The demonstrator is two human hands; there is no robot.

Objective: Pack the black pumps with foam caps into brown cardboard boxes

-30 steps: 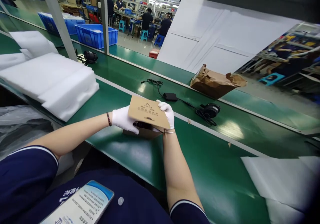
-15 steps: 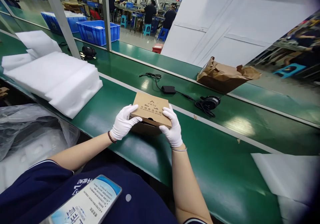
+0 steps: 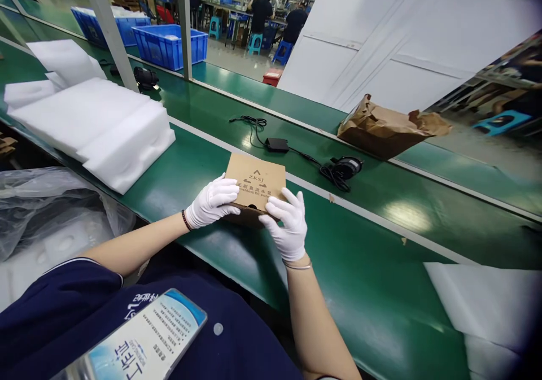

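Grip: left hand [image 3: 212, 202], right hand [image 3: 285, 225] on cardboard box [image 3: 254, 178] | conveyor belt [image 3: 359, 273]

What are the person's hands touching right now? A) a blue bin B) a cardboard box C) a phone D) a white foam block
B. The left hand and the right hand are both on the cardboard box.

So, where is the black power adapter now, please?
In the head view, the black power adapter lies on the green belt, beyond the cardboard box, left of a black pump.
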